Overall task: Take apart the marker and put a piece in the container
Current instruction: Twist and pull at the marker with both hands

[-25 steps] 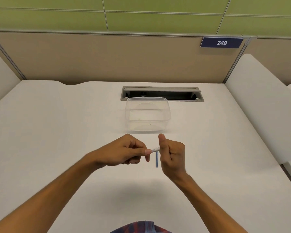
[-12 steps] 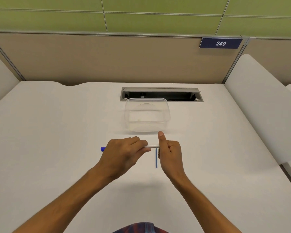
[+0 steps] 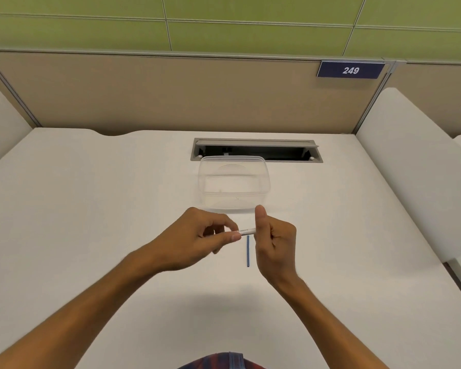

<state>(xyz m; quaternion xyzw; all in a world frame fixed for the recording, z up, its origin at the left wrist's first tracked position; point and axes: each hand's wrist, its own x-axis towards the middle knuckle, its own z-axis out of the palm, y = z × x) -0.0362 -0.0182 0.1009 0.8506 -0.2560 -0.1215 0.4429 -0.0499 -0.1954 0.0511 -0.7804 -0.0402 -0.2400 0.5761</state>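
Both hands hold a white marker barrel [image 3: 246,231] level above the desk, just in front of a clear plastic container [image 3: 234,182]. My left hand [image 3: 197,241] pinches the barrel's left part between thumb and fingers. My right hand [image 3: 273,241] grips its right end, thumb pointing up. Only a short white stretch with small print shows between the hands; the ends are hidden. A thin blue ink stick [image 3: 248,251] lies on the desk below the barrel, between my hands. The container stands open with nothing in it.
A grey cable slot [image 3: 256,150] is cut into the white desk [image 3: 91,209] right behind the container. A beige partition [image 3: 171,94] with a "249" sign [image 3: 350,70] closes the back. White side panels stand at left and right [image 3: 415,169].
Half a second ago a blue tip showed past my left hand; now it is hidden. My left hand has turned and slid right along the barrel. The right hand barely moved.
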